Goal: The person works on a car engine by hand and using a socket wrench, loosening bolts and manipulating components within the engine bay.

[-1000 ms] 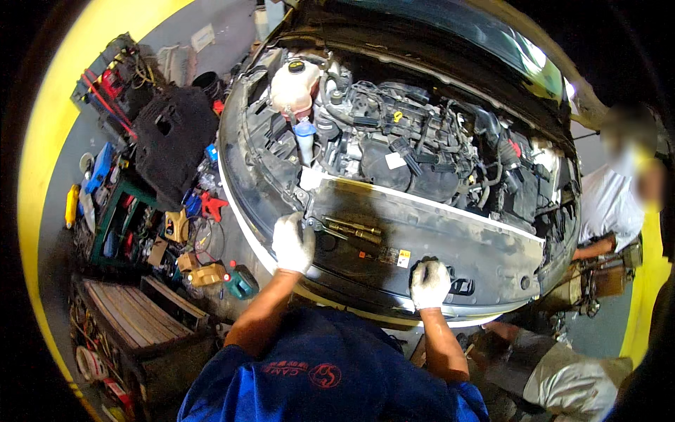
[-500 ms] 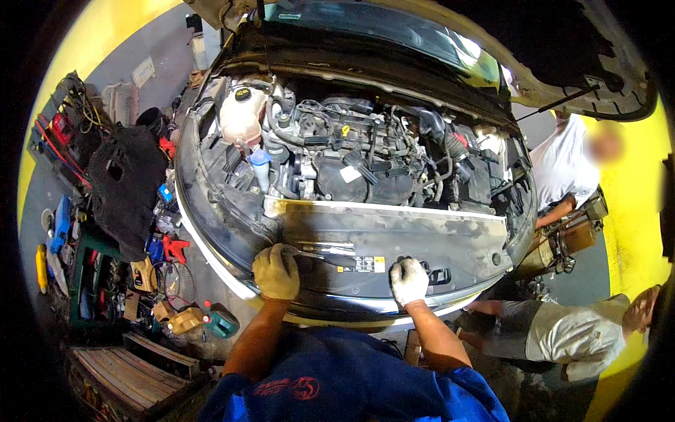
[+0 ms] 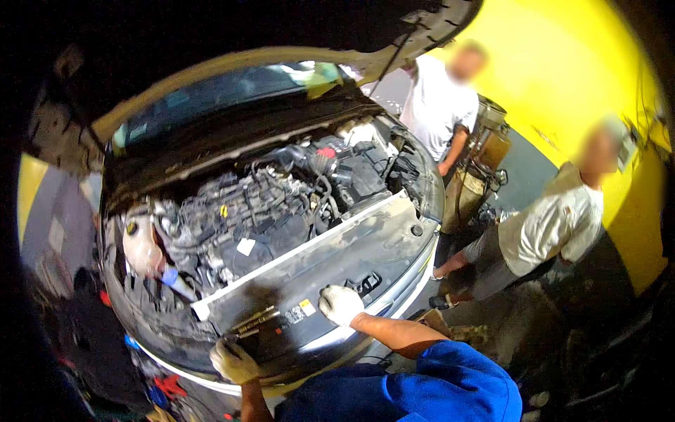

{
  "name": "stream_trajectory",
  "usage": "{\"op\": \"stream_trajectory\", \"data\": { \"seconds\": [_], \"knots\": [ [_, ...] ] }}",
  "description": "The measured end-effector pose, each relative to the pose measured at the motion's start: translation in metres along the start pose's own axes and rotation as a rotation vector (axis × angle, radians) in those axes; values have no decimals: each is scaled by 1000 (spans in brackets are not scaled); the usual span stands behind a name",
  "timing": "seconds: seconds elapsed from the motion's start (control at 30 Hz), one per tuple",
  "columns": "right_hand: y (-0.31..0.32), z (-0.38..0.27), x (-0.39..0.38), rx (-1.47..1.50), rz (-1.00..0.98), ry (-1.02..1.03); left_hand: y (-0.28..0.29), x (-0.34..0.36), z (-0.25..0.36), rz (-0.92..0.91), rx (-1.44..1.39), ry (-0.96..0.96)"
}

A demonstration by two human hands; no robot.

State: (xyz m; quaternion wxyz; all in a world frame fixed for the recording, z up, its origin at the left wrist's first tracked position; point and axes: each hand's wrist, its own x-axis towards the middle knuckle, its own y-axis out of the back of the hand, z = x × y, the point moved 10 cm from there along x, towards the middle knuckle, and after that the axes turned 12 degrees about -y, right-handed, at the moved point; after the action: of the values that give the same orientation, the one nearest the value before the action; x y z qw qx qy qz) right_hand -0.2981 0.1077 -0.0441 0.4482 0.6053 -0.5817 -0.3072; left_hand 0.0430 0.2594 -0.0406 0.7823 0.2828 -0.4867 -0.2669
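Note:
Both my hands wear pale work gloves and are at the front panel (image 3: 380, 243) of a car's engine bay. My left hand (image 3: 234, 361) is at the panel's near left edge, fingers curled; what they hold, if anything, is hidden. Slim metal tools (image 3: 256, 322) lie on the dark panel just beyond it. My right hand (image 3: 341, 305) rests closed on the panel, beside a label (image 3: 306, 307) and left of the black hood latch (image 3: 365, 283). Behind the panel sits the engine (image 3: 242, 211), with a yellow dipstick handle (image 3: 223, 210).
The raised hood (image 3: 274, 56) arches overhead. A coolant tank (image 3: 143, 246) and a blue filler neck (image 3: 174, 278) stand at left, a black battery (image 3: 360, 176) at right. One person (image 3: 439, 102) stands beside the car, another (image 3: 545, 225) nearer me. A red tool (image 3: 170, 386) lies lower left.
My view has swung to the right, so the car appears tilted and further left. Both hands stay at the front panel. The person nearer me now shows more upright.

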Motion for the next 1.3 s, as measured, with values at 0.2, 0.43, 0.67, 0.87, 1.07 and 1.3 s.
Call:
{"op": "stream_trajectory", "data": {
  "seconds": [0.2,0.43,0.67,0.87,1.07,1.3],
  "knots": [
    [21,4,-9,61,97,-30,-8,13,-7,-120,-38,13],
    [16,2,-2,7,-68,-87,-4,22,-27,-102,-107,40],
    [17,5,-5,21,21,-58,-8,22,-22,-110,-144,35],
    [21,-3,-4,13,-32,-71,-10,19,-32,-137,-162,69],
    [20,-1,-3,-16,-7,-56,-6,18,-23,-71,-200,-44],
    [11,-3,-3,-69,-32,-30,17,26,8,-116,-196,-420]
  ]
}}
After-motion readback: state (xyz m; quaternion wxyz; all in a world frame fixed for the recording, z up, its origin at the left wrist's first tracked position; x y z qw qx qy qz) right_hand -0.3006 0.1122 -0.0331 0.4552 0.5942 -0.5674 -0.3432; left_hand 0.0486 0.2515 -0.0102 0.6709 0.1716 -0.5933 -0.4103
